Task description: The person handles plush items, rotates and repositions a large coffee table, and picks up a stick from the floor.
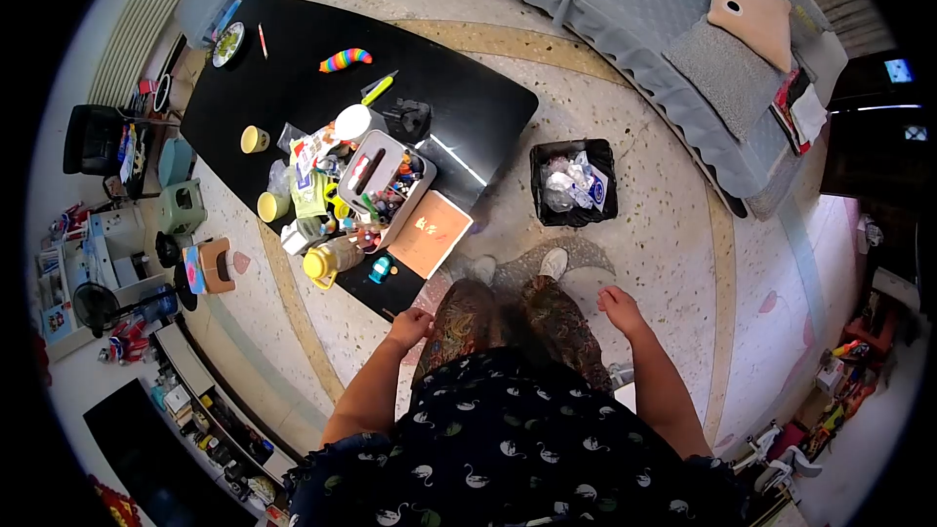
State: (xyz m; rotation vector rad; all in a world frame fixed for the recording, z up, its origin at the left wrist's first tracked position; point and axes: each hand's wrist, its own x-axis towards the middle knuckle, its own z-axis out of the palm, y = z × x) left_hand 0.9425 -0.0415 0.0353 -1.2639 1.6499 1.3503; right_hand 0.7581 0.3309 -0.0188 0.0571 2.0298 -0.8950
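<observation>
My left hand (409, 326) hangs beside the near corner of the black table (293, 68), its fingers curled; whether anything is in them is too small to tell. Over the floor on the right, my right hand (619, 306) has its fingers curled too, with nothing visible in it. Closest to my left hand on the table are a small teal object (382, 268) and a brown notebook (427, 233). A yellow-lidded bottle (324, 262) stands at the table's edge, beside a grey organizer box (379, 168) filled with small items.
A black-lined bin (574, 217) with rubbish stands on the floor ahead. Behind it runs a grey sofa (625, 10) with cushions. Yellow cups (255, 140), a rainbow toy (346, 60) and a plate (228, 45) rest on the table. Stools (214, 266) stand left.
</observation>
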